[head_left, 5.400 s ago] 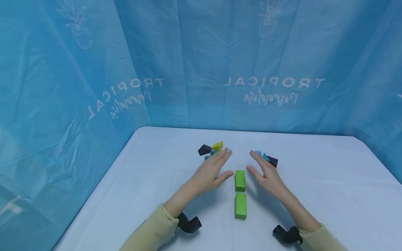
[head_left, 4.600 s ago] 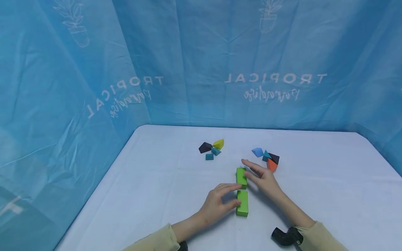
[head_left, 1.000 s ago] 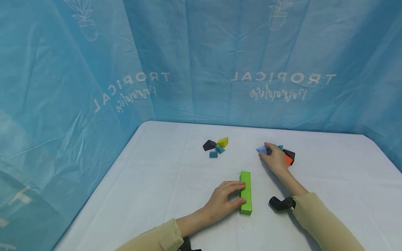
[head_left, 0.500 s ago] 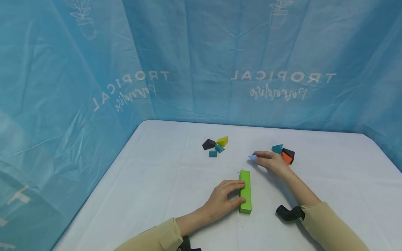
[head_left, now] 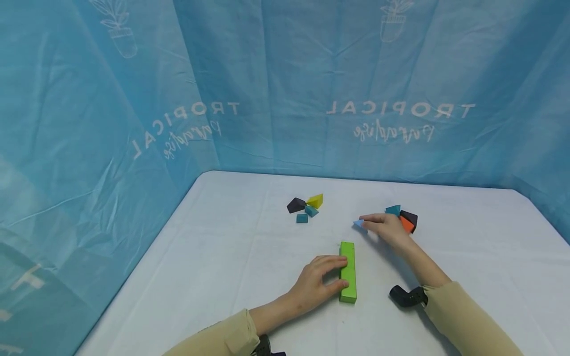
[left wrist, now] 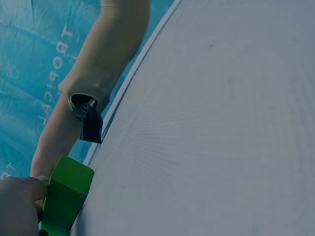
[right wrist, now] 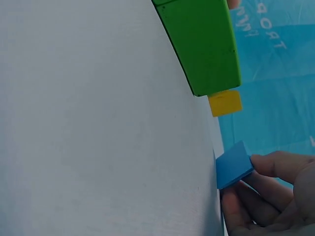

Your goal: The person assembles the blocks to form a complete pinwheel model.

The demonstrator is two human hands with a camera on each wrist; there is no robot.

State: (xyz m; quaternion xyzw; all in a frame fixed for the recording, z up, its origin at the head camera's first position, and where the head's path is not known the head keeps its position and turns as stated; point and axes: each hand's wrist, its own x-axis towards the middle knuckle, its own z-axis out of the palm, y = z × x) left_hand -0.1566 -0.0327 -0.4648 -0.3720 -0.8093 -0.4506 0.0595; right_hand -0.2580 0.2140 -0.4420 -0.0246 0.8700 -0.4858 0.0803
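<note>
The right hand (head_left: 389,230) pinches the blue piece (head_left: 358,223) near the far end of the green blocks (head_left: 349,273), which the left hand (head_left: 307,285) touches with fingers wide; a light pinch and well-steadied blocks should serve best.

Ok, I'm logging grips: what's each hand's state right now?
Left hand: open, touching the two green rectangular blocks.
Right hand: closed, holding the small blue angular block.
</note>
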